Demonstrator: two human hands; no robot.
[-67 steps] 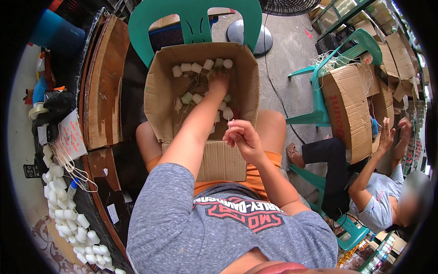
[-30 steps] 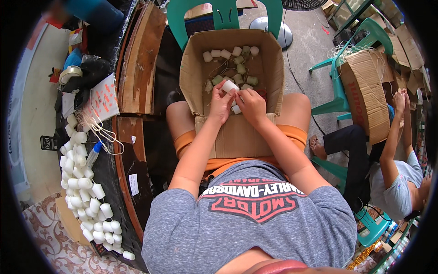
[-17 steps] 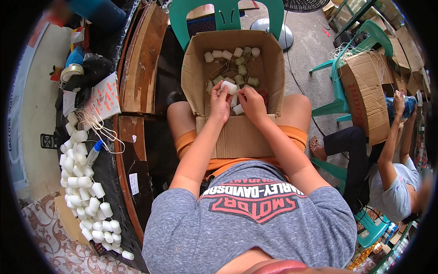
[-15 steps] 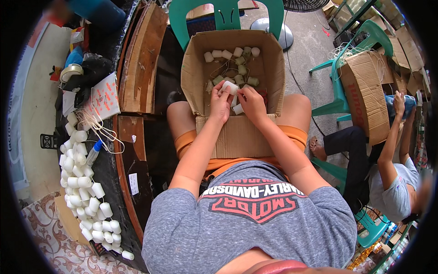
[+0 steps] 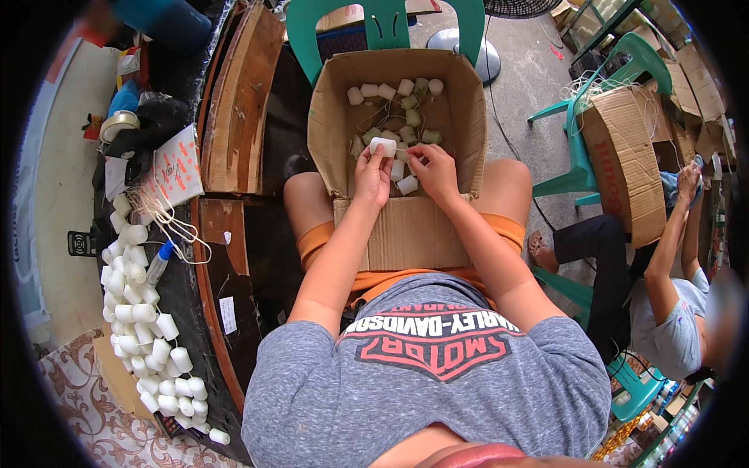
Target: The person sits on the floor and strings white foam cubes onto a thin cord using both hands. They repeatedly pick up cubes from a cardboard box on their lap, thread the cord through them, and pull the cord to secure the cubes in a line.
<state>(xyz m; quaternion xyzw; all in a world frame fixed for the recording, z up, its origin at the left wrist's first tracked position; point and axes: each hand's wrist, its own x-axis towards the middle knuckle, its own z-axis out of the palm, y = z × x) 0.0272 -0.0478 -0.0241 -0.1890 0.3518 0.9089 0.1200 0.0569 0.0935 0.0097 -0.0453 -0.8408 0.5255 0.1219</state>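
Left hand (image 5: 373,175) pinching a small white cylindrical spool (image 5: 383,146), right hand (image 5: 435,171) gripping its thin string (image 5: 411,151).

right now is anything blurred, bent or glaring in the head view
Head view: even daylight, no harsh glare; the fisheye bends the green chair and side boxes toward a black rim; the co-worker's face at right is blurred; both hands and the cardboard box look sharp.

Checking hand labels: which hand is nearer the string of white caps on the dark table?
Left. The left hand is over the cardboard box, on the side toward the caps; the right hand is beyond it.
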